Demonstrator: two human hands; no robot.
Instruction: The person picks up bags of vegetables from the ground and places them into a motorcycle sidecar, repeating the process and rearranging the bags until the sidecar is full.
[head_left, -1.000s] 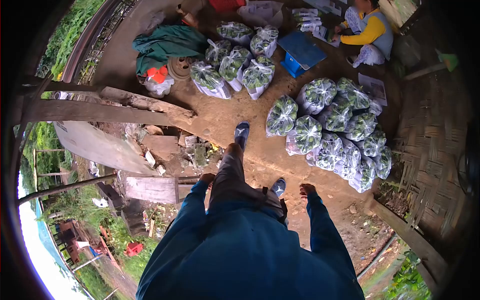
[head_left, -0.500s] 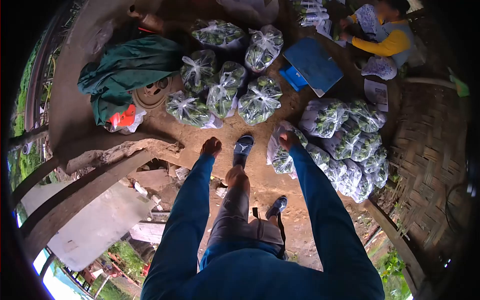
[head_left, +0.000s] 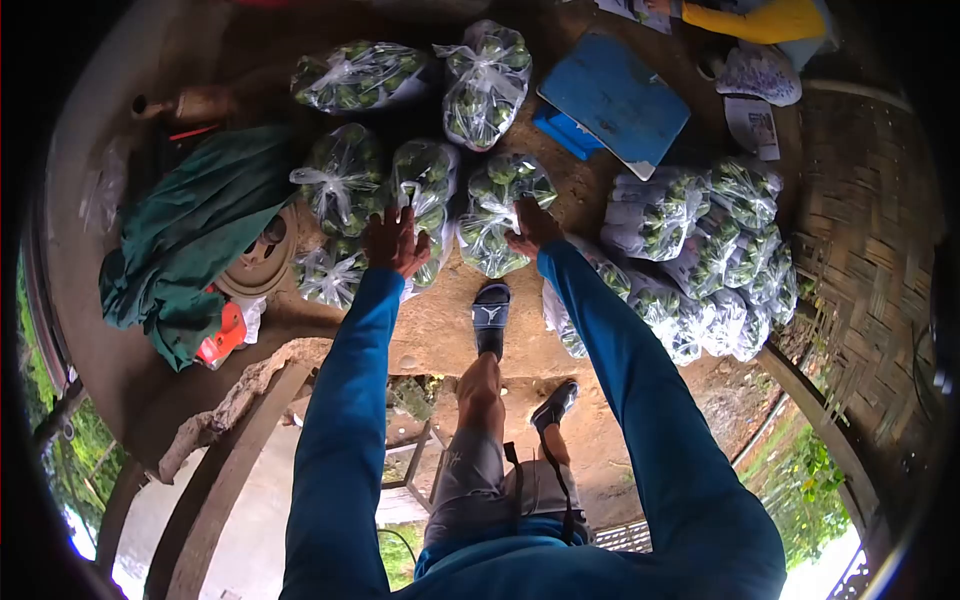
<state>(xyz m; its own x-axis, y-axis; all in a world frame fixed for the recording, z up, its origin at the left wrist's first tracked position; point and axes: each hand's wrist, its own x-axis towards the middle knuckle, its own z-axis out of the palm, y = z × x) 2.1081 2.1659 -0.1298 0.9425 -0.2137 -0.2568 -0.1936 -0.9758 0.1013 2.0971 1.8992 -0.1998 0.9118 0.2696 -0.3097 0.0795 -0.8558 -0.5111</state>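
bags of green veg [head_left: 487, 75], clear plastic w/ tied tops on some, sit in a loose bunch on the dirt-brown floor [head_left: 430, 340] right in front of the person. i count 6 in the bunch: 2 at the back, 3 across the middle, 1 at the near left.

left hand [head_left: 397, 243] is open, fingers spread, over the near side of the middle bag [head_left: 428, 180] (can't tell if it's actually touching tbh). right hand [head_left: 535, 228] is at the right side of the right-hand bag [head_left: 492, 222], thumb out from the fingers, but idk if it's gripping, the fingertips are hard to make out.

other stuff: a bigger pile of similar bags [head_left: 690, 245] is off to the right, packed tight, w/ a blue flat-topped stand [head_left: 615, 100] behind it. over on the left there's a dark green cloth [head_left: 200, 230] next to a round metal wheel [head_left: 262, 258], plus smth orange [head_left: 225, 332] by its near edge. far right is a woven wall [head_left: 870, 250], and a co-worker's yellow sleeve [head_left: 755, 20] shows up top, w/ a printed sheet [head_left: 752, 128] lying nearby.
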